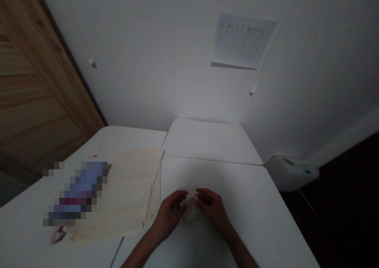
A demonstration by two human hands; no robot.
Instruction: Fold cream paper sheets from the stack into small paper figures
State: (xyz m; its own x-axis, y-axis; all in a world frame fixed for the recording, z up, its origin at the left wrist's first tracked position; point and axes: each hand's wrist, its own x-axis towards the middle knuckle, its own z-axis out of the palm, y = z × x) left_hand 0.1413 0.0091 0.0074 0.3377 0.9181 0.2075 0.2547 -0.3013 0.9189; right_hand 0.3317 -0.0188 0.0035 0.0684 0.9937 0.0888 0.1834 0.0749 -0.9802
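Observation:
My left hand [169, 214] and my right hand [212, 209] meet over a white table [254, 205]. Between them they grip a small bunched piece of cream cloth [190, 209], with the fingers of both hands curled round it. The cloth rests on or just above the tabletop. To the left of my hands lies a stack of flat cream cloths [130, 191] with thin strings along its right edge.
A blurred-out object [77, 193] lies on the left table beside the stack, with a pink item [56, 234] below it. Another white table [210, 139] stands behind. A wooden door [32, 86] is left, a paper chart [241, 39] on the wall, a white appliance [291, 171] right.

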